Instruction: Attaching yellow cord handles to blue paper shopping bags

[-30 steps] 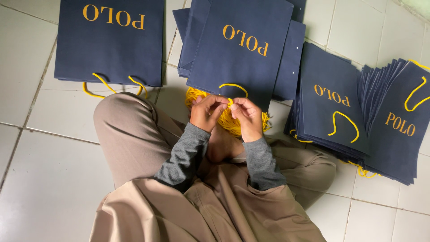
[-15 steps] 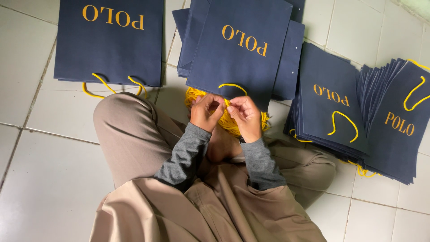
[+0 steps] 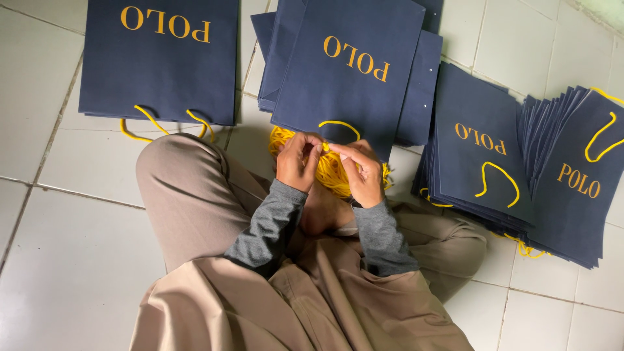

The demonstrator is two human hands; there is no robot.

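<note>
Left hand (image 3: 298, 162) and right hand (image 3: 364, 174) are both pinched closed on a yellow cord (image 3: 325, 148), held between them just above the cord bundle (image 3: 328, 170). The cord's length runs hand to hand, neither nearer. Directly beyond the bundle lies the centre navy bag (image 3: 351, 71).

Matt navy paper bags (image 3: 351, 71) with gold print lie on smooth, faintly glossy pale floor tiles (image 3: 84, 260). At twelve o'clock, a bundle of yellow woven cord (image 3: 328, 170). Soft grey knit sleeves (image 3: 270, 221), beige cloth trousers (image 3: 195, 201).
</note>
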